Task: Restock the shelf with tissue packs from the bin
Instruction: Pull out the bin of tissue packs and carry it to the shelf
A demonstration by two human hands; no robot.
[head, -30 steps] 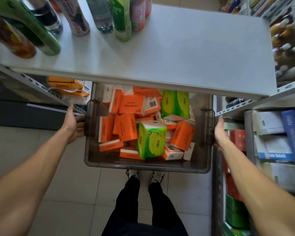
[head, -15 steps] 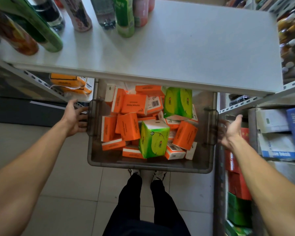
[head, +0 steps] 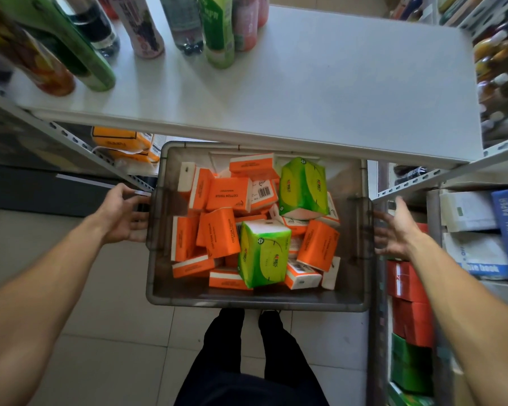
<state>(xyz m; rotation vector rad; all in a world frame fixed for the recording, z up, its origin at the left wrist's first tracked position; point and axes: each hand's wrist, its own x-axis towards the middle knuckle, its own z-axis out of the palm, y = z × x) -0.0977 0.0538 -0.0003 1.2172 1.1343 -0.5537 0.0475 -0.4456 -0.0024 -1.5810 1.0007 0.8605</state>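
Both hands have loosened from the grey translucent plastic bin (head: 258, 303): the right hand (head: 399, 232) has its grip spread beside it, the left hand (head: 123, 213) seems to rest flat. Inside lie orange tissue packs (head: 217, 194), ready for picking.

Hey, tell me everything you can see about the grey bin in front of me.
The bin is a rectangular tub of translucent grey plastic with a handle at each end, open-topped and upright, just below the front edge of the white shelf. Inside lie jumbled orange tissue packs and two green packs. The left hand touches its left end; the right hand is open beside its right end.
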